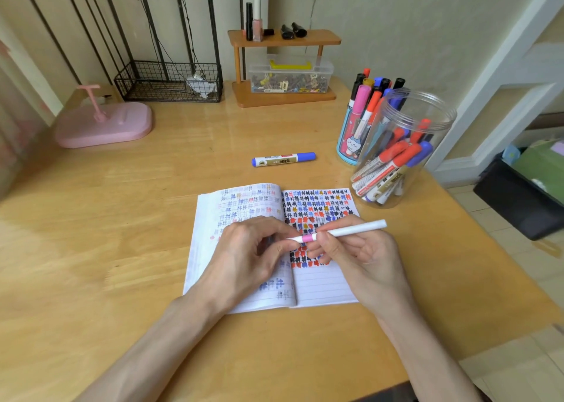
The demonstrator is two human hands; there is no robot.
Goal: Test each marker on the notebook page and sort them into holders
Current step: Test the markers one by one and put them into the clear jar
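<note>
The right hand (360, 255) grips a white marker (351, 230) by its barrel. The left hand (250, 249) pinches its pink-banded end. Both are over the open notebook (323, 285). Beyond them a blue-capped marker (283, 159) lies on the bench (122, 233), and a clear jar (427, 111) stands beyond the right hand.

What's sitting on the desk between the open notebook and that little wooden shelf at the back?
One blue-capped marker lies on its side there, touching neither the notebook nor shelf; the rest is bare desk, head view.
</note>
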